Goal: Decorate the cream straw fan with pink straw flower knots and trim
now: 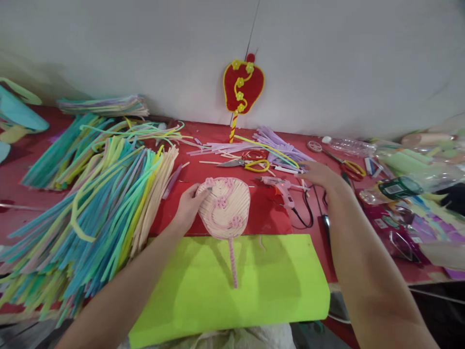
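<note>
A cream fan (219,213) with pink flowers and a pink twisted handle lies at the middle, its handle over a lime green sheet (254,286). My left hand (189,206) is closed on the fan's upper left edge, fingers at the rim. My right hand (315,173) reaches to the right of the purple stems (279,144), near a white pen (286,169); its fingertips are blurred, and what they hold, if anything, is not clear. Just below that hand rests a pink glue gun (283,190). Yellow-handled scissors (250,165) lie behind the fan.
Big bundles of coloured pipe cleaners (98,203) cover the left. A red fan with yellow flowers (243,89) stands upright against the wall. On the right are red-orange-handled scissors (352,169), a clear bottle (348,145), a green-labelled bottle (395,188) and plastic packets (394,232).
</note>
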Demonstrator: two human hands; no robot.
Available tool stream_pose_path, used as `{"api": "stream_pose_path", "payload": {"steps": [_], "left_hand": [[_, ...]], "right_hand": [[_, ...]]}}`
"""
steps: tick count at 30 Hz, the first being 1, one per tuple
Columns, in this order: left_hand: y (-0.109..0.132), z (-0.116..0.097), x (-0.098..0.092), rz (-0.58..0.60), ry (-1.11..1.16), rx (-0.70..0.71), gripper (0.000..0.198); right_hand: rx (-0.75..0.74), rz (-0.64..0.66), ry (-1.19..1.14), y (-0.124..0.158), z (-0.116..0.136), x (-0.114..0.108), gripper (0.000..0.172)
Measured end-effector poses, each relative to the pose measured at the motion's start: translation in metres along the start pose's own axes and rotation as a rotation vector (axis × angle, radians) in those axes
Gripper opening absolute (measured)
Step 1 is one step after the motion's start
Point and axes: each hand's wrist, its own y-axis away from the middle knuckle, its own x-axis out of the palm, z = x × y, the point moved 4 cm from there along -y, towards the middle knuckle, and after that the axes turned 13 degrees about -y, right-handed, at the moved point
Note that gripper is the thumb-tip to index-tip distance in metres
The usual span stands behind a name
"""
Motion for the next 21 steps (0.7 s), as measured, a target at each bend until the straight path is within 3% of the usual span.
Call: {"api": "stream_pose_path", "payload": {"steps": [3, 5, 7, 10, 11, 13, 15, 17, 18, 19, 21], "left_hand": [[-0.001, 0.002, 0.0, -0.001, -0.006, -0.003, 0.026], [-0.001, 0.002, 0.0, 0.002, -0.002, -0.006, 0.026], [-0.001, 0.003, 0.0, -0.002, 0.0, -0.007, 0.026], [-0.002, 0.004, 0.0, -0.009, -0.01, -0.012, 0.026], [-0.002, 0.004, 0.0, -0.008, -0.012, -0.014, 0.027], [-0.002, 0.004, 0.0, -0.001, -0.01, -0.01, 0.026], [-0.001, 0.002, 0.0, 0.004, -0.01, 0.003, 0.024], [-0.001, 0.001, 0.0, 0.004, -0.015, 0.015, 0.022], [0.0, 0.0, 0.0, 0.003, -0.017, 0.017, 0.022], [0.001, -0.001, 0.0, 0.003, -0.017, 0.018, 0.021], [0.002, -0.002, 0.0, 0.004, -0.006, 0.012, 0.021]], "right_hand": [[0.177, -0.231, 0.261, 0.002, -0.005, 0.004, 0.034], [0.226, -0.312, 0.356, 0.003, -0.001, 0.008, 0.038], [0.146, -0.297, 0.354, 0.001, 0.007, 0.015, 0.031], [-0.048, -0.269, 0.332, 0.0, 0.023, 0.024, 0.047], [-0.076, -0.287, 0.334, 0.0, 0.028, 0.024, 0.042], [-0.048, -0.372, 0.327, 0.002, 0.034, 0.023, 0.03], [0.024, -0.501, 0.287, 0.006, 0.039, 0.02, 0.038], [-0.002, -0.576, 0.207, 0.012, 0.047, 0.022, 0.03], [-0.048, -0.568, 0.143, 0.015, 0.052, 0.027, 0.033], [-0.087, -0.513, 0.062, 0.018, 0.056, 0.034, 0.048], [-0.06, -0.413, -0.121, 0.028, 0.06, 0.053, 0.063]]}}
